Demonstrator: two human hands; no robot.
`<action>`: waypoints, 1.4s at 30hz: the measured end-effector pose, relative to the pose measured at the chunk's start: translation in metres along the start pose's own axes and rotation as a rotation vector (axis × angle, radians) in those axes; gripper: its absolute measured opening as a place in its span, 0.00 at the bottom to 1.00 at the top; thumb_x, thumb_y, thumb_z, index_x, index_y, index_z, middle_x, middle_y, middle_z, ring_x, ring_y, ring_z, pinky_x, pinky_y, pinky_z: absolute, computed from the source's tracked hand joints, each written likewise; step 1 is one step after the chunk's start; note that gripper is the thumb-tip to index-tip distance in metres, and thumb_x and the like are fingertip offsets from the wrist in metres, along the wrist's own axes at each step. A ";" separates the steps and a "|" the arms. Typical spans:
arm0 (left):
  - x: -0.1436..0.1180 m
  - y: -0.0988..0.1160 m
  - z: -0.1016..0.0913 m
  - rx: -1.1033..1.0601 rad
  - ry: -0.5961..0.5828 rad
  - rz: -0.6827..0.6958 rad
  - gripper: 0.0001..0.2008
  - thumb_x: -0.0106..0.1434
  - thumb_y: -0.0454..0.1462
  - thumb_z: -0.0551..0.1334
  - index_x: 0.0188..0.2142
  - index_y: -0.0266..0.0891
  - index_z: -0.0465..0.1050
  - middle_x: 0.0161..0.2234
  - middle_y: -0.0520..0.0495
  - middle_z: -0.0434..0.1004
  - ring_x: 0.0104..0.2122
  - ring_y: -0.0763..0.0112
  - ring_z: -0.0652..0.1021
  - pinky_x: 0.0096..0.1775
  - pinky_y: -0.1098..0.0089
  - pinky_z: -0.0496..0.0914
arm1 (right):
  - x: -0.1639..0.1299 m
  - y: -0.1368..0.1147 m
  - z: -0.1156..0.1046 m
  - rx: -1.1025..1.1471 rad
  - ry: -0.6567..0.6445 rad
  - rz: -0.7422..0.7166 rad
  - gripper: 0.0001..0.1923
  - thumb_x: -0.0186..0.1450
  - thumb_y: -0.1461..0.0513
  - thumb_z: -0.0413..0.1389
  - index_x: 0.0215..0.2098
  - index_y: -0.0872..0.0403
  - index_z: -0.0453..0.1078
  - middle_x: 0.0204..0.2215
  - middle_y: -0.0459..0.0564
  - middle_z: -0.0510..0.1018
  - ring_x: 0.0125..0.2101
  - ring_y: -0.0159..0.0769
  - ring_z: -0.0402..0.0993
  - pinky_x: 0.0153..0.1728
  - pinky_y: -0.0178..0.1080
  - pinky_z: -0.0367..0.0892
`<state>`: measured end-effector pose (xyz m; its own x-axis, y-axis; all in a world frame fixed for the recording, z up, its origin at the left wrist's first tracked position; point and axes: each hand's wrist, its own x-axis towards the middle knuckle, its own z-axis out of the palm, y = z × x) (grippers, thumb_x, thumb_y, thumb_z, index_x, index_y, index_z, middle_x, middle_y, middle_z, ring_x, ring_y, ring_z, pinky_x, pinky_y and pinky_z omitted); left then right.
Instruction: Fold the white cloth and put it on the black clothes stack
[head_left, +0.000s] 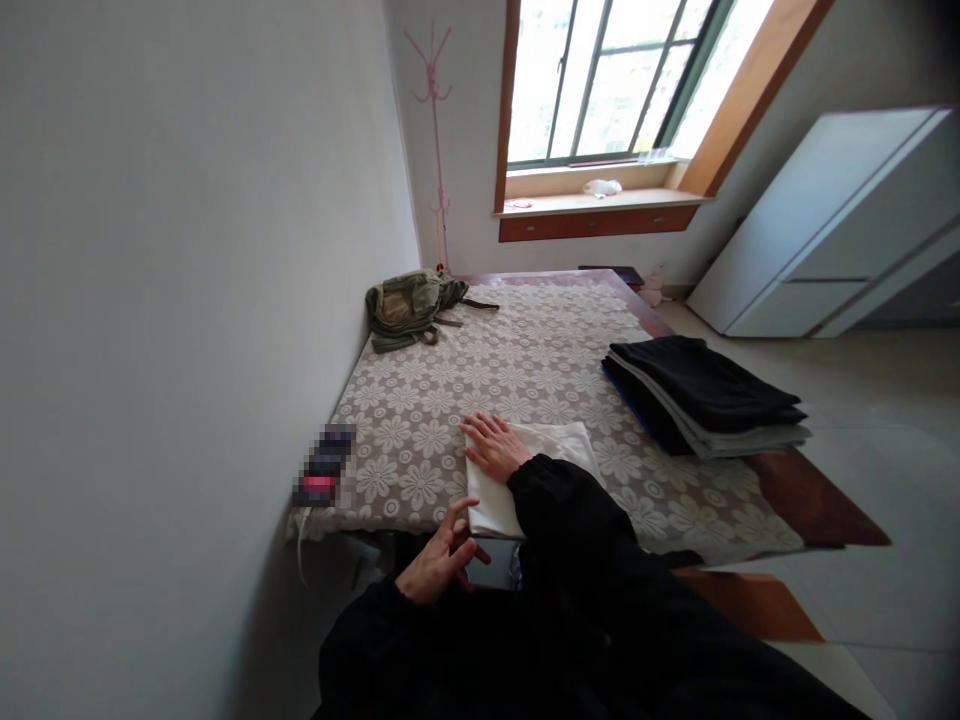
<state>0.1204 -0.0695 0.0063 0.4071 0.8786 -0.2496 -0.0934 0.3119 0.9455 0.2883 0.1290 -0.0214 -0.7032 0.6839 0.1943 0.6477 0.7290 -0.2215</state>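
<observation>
A white folded cloth point(556, 443), perhaps a garment, lies flat near the front edge of the table. My right hand point(495, 447) rests palm down on its upper left part, fingers stretched out toward the left. The right sleeve covers much of the cloth's lower right side. Just off the cloth's lower left corner is my left hand point(442, 556), at the table's front edge with its fingers apart and nothing in them. Whether a left fingertip touches the cloth I cannot tell.
A stack of folded dark and grey clothes point(705, 395) sits on the lace tablecloth point(517, 350) to the right. A green backpack point(409, 308) leans by the wall at the back left. A blurred phone-like object point(324, 466) with a white cable lies at the left edge.
</observation>
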 end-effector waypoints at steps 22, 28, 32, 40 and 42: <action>-0.019 0.017 -0.044 0.468 0.592 0.044 0.31 0.66 0.61 0.54 0.18 0.44 0.54 0.16 0.56 0.56 0.19 0.74 0.60 0.25 0.69 0.57 | 0.000 0.000 -0.003 0.025 0.013 0.003 0.28 0.75 0.50 0.46 0.70 0.49 0.62 0.71 0.51 0.63 0.72 0.49 0.53 0.70 0.56 0.50; -0.040 0.068 -0.130 1.172 1.186 0.095 0.21 0.63 0.50 0.61 0.49 0.39 0.71 0.48 0.38 0.78 0.49 0.51 0.76 0.53 0.56 0.69 | 0.000 -0.001 -0.005 0.040 0.006 0.007 0.28 0.75 0.49 0.46 0.69 0.49 0.63 0.71 0.52 0.63 0.72 0.49 0.53 0.70 0.57 0.50; -0.033 0.072 -0.179 1.334 1.190 -0.071 0.36 0.61 0.46 0.63 0.64 0.29 0.58 0.62 0.26 0.69 0.63 0.44 0.69 0.63 0.52 0.62 | 0.000 -0.001 -0.004 0.050 0.011 0.009 0.28 0.75 0.50 0.47 0.69 0.49 0.63 0.71 0.53 0.63 0.72 0.50 0.53 0.70 0.57 0.50; -0.017 0.069 -0.201 1.253 1.123 -0.412 0.42 0.64 0.50 0.62 0.69 0.30 0.51 0.58 0.24 0.75 0.56 0.43 0.78 0.54 0.54 0.71 | 0.001 0.001 -0.004 0.064 0.014 0.010 0.28 0.75 0.49 0.48 0.68 0.49 0.64 0.70 0.53 0.64 0.71 0.49 0.54 0.70 0.56 0.50; -0.016 0.072 -0.199 1.247 1.120 -0.464 0.42 0.64 0.52 0.61 0.69 0.31 0.51 0.54 0.25 0.78 0.54 0.43 0.80 0.51 0.54 0.72 | 0.001 0.001 -0.004 0.073 0.011 0.008 0.28 0.75 0.49 0.48 0.68 0.50 0.64 0.70 0.54 0.64 0.72 0.50 0.53 0.70 0.57 0.50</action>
<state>-0.0735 0.0112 0.0370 -0.6292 0.7768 -0.0261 0.7572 0.6202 0.2049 0.2891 0.1306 -0.0176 -0.6945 0.6903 0.2030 0.6299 0.7196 -0.2922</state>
